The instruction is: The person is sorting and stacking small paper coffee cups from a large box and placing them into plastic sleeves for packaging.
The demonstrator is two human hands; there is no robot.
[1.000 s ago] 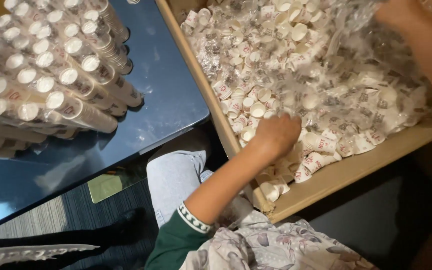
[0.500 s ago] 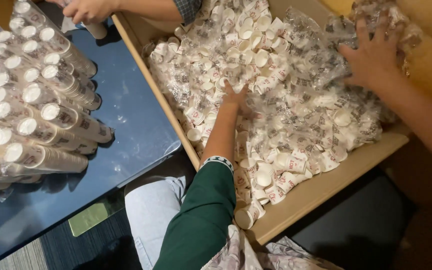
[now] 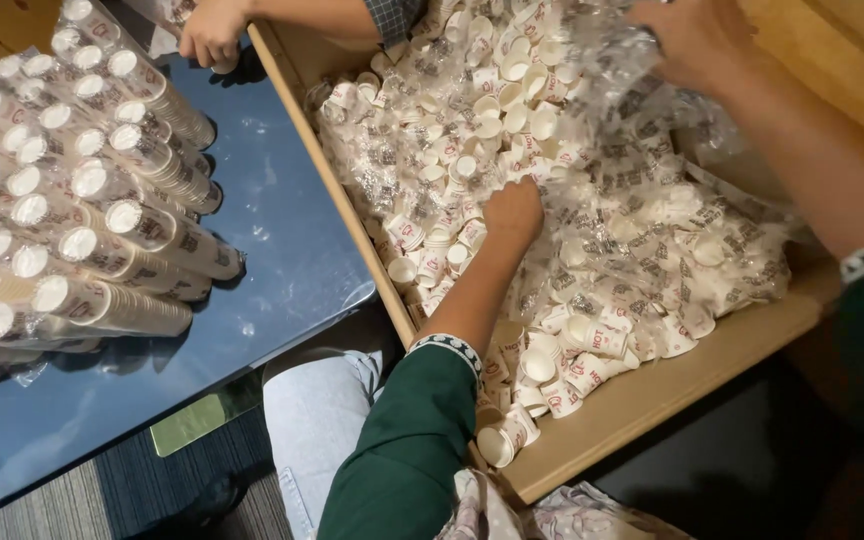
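Left hand (image 3: pixel 514 212) among white paper cups (image 3: pixel 472 130) in cardboard box (image 3: pixel 652 395)

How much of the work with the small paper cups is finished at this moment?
Done: long stacks of nested white paper cups lie on the dark glass table. In hand: the left hand and right hand reach into the cardboard box. Left: many loose small cups lie there.

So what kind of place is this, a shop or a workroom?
Probably a packing or sorting workroom, not a shop: a big cardboard box heaped with loose small paper cups, sleeves of stacked cups laid on a dark glossy table, and several people's hands at work.
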